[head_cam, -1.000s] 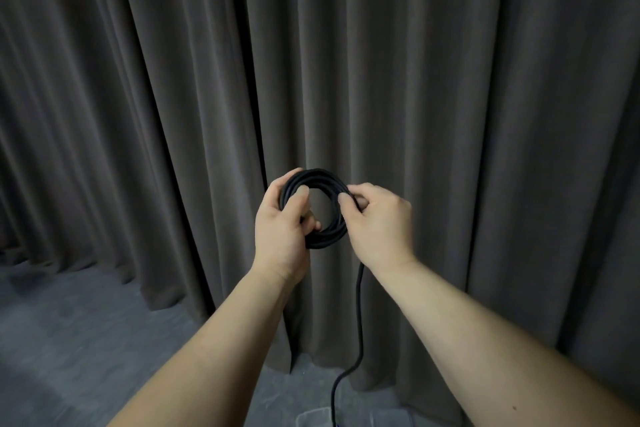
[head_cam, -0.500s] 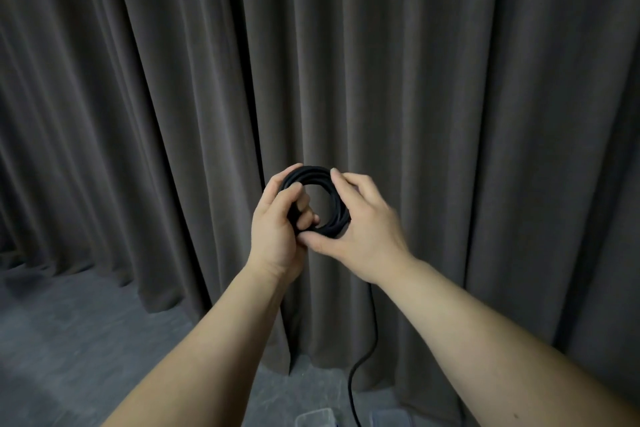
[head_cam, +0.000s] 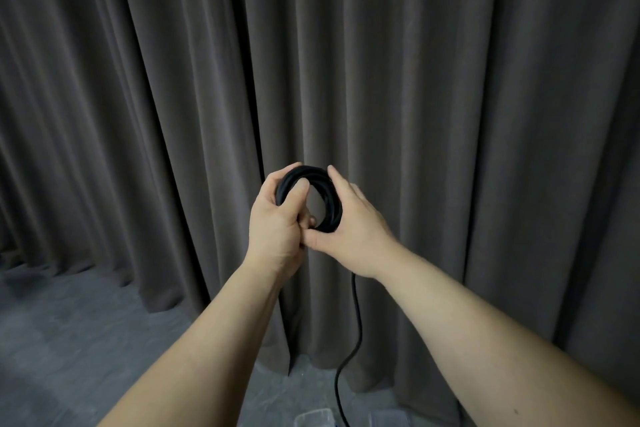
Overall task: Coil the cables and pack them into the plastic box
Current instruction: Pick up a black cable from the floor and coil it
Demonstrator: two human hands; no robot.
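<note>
Floor (head_cam: 69, 340) was grey, lower left, with the dark curtain (head_cam: 450, 97) hanging in folds across the whole background and reaching down to it.

Left hand (head_cam: 277, 222) was raised in front of the curtain, gripping the left side of the black cable coil (head_cam: 329, 198): thumb laid over the near face of the loops, fingers curled round behind. Coil was held roughly upright, its opening facing the camera, several loops stacked tight.

Right hand (head_cam: 349, 222) was cupped round the right and lower side of the coil, index finger lying straight up along the outer rim, thumb tucked under the bottom of the loops and touching the left hand's fingers. So both hands had hold of the same coil, in mid-air, well above the floor.

Loose tail (head_cam: 356, 322) of the cable dropped from under the right wrist, hung slack, curved left and ran off the bottom edge.

Clear plastic box (head_cam: 313, 418) sat on the floor at the bottom edge, just left of the tail; only its rim showed. Second clear container edge (head_cam: 388, 418) was just right of the tail, too cropped to identify.
</note>
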